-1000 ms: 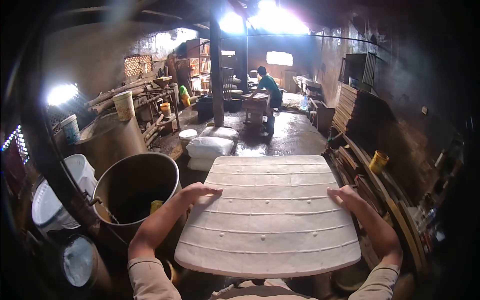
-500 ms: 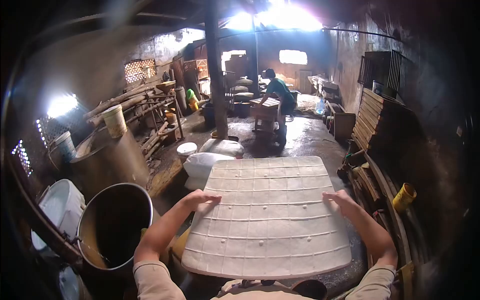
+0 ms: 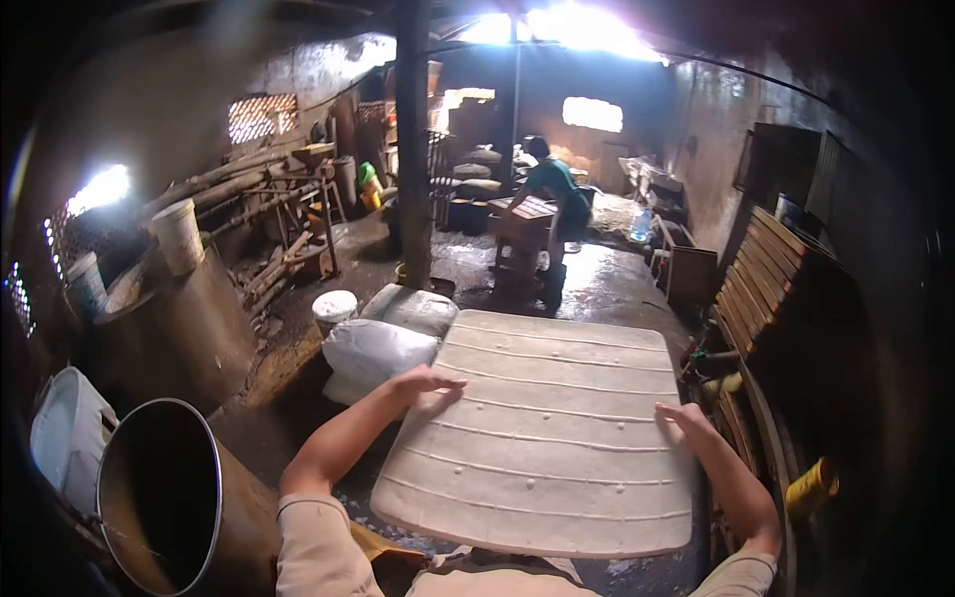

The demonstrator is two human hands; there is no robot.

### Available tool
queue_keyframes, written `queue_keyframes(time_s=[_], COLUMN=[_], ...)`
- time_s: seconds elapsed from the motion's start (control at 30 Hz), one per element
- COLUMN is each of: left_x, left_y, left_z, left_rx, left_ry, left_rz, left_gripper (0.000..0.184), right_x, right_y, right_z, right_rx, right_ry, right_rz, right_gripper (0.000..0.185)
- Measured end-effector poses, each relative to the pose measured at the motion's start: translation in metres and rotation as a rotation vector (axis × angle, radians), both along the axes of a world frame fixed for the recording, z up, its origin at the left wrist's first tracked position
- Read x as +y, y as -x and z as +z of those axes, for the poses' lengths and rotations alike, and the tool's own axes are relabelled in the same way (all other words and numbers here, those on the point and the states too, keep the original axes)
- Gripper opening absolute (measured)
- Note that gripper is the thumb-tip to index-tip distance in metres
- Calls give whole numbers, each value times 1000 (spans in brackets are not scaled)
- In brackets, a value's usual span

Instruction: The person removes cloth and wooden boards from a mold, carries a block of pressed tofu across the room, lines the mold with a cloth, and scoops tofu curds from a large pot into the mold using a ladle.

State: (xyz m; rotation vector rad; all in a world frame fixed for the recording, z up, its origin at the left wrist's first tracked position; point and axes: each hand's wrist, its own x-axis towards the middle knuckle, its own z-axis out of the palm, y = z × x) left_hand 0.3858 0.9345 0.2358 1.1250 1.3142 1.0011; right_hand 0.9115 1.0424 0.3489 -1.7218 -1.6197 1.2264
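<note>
A large pale slab [image 3: 542, 438] with rounded corners, raised lines and small round bumps lies flat in front of my body. My left hand [image 3: 430, 382] grips its left edge, thumb on top. On the opposite edge, my right hand [image 3: 686, 420] holds it in the same way. The fingers of both hands are hidden beneath the slab. White sacks [image 3: 376, 353] lie on the floor just beyond its far left corner.
A large metal drum [image 3: 239, 497] stands at the lower left, near a dark post [image 3: 413, 149]. Ahead, a person in green [image 3: 557, 189] bends over a low table [image 3: 519, 231]. Stacked boards [image 3: 761, 269] and a yellow container [image 3: 813, 485] are on the right.
The slab stays in both my hands. The view has shifted forward, and the metal drum and sacks sit further left. The person in green bends lower over the table.
</note>
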Motion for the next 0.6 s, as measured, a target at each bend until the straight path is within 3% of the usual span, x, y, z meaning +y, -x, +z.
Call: queue_keyframes(time_s=[0.03, 0.1, 0.23, 0.3, 0.33, 0.4, 0.47, 0.6], left_x=[1, 48, 124, 183, 205, 209, 230, 284], left_y=[-44, -45, -39, -27, -28, -36, -49, -22], left_z=[59, 60, 39, -10, -11, 13, 32, -3], left_rx=[206, 218, 168, 113, 86, 198, 275, 273], left_ry=[303, 309, 272, 273, 263, 226, 442, 384], left_rz=[233, 213, 160, 191, 215, 99, 344, 186], left_gripper=[46, 49, 34, 36, 37, 54, 64, 81], right_x=[23, 73, 152, 194, 223, 268, 319, 367], right_y=[-4, -9, -14, -18, -16, -22, -14, 32], right_z=[-4, -6, -14, -28, -33, -64, -81, -71], right_rx=[48, 58, 40, 22, 17, 102, 71, -46], right_ry=[43, 34, 36, -24, -65, -83, 38, -5], right_rz=[-30, -12, 10, 27, 44, 84, -48, -20], right_gripper=[54, 50, 43, 37, 35, 39, 44, 50])
